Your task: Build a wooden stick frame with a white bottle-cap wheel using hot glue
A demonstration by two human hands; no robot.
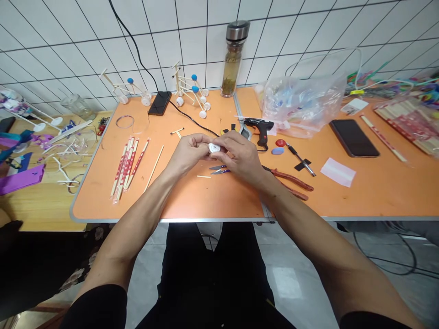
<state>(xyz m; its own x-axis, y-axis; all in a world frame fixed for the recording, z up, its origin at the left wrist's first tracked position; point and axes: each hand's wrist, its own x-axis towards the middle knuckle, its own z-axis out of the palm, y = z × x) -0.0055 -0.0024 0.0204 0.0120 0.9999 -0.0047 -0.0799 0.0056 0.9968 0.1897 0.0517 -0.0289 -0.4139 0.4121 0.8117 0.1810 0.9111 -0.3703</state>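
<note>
Between my two hands, over the middle of the orange table (219, 201), is a small white round disc (214, 147). My left hand (192, 151) pinches it from the left, fingers curled. From the right, my right hand (240, 153) grips its other edge with thumb and fingers. Below them lie small pointed snips (219, 170) and a short stick piece (203, 177). Pliers with red-brown handles (293, 180) rest partly behind my right wrist. A small T-shaped stick piece (177, 132) lies just beyond my left hand.
Wrapped chopsticks (125, 167) and a loose stick (154, 168) lie at left. Stick models with white wheels (190, 89), a phone (159, 103) and a tea bottle (235, 59) stand at the back. A black glue gun (260, 128), plastic bag (298, 103) and another phone (354, 138) are at right.
</note>
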